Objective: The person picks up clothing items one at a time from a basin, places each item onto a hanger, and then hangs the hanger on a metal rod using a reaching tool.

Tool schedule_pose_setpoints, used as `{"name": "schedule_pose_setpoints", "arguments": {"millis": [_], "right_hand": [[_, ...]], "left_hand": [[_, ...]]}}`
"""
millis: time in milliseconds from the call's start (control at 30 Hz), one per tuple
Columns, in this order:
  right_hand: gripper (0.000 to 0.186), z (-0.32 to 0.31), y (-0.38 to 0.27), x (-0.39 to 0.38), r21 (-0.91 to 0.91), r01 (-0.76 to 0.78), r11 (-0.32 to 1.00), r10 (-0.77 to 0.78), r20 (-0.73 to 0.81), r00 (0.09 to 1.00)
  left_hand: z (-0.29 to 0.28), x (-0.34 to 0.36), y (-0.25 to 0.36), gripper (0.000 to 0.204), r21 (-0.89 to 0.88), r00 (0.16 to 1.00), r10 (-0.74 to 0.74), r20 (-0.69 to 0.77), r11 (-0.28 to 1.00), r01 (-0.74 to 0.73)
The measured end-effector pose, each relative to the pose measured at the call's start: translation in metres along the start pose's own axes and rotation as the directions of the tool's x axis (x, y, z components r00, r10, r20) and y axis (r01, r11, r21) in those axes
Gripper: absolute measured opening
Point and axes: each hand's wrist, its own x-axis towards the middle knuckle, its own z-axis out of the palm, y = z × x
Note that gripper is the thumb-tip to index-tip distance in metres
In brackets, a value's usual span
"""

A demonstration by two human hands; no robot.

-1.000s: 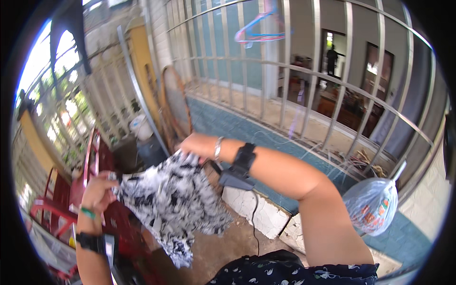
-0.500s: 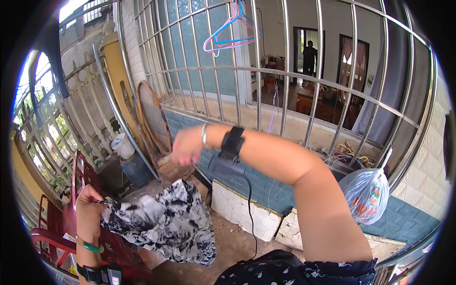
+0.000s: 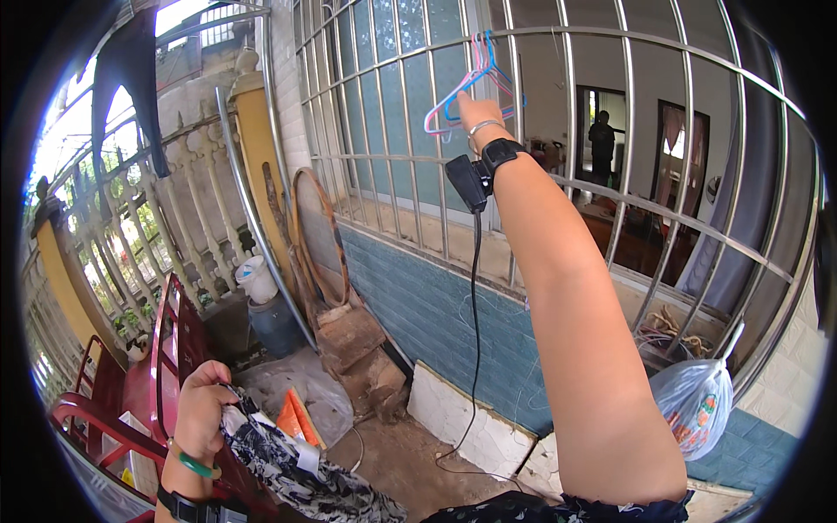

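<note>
My left hand [image 3: 204,406], low on the left, is closed on one edge of a black-and-white patterned cloth garment [image 3: 307,466]. A small white tag shows on the cloth, which hangs down toward my lap. My raised right hand [image 3: 482,115] is at the plastic clothes hangers [image 3: 443,118], blue and pink, which hang hooked on a bar of the window grille. Its fingers look curled around the lower part of a hanger, partly hidden behind the hand. A black device with a cable [image 3: 469,181] is strapped to my right wrist.
A metal window grille [image 3: 629,113] runs along a blue-tiled wall. A tied plastic bag [image 3: 695,405] hangs at the right. Dark red metal chairs [image 3: 168,349] stand at the left, near a bucket [image 3: 277,327] and a wooden hoop [image 3: 338,261]. Dark trousers [image 3: 129,83] hang upper left.
My right hand has risen from above the garment to the hangers. The garment, spread out earlier, now hangs bunched and narrow from my left hand. The view has shifted left and up.
</note>
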Motion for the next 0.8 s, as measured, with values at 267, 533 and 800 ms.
{"name": "schedule_pose_setpoints", "arguments": {"millis": [267,533,800], "right_hand": [[0.056,-0.001,-0.019,0.008,-0.012,0.005,1.000,-0.003,0.186,0.983],[0.034,0.020,-0.011,0.046,-0.184,0.116,0.976,-0.065,0.264,0.962],[0.030,-0.001,-0.023,0.039,-0.119,0.101,0.988,-0.094,0.063,0.994]], "left_hand": [[0.003,-0.007,0.007,0.024,0.064,1.000,0.014,-0.009,0.998,-0.014],[0.005,-0.008,0.007,0.024,0.018,1.000,0.006,-0.030,1.000,-0.005],[0.005,-0.016,0.012,0.023,0.007,0.999,0.005,-0.049,1.000,-0.005]]}}
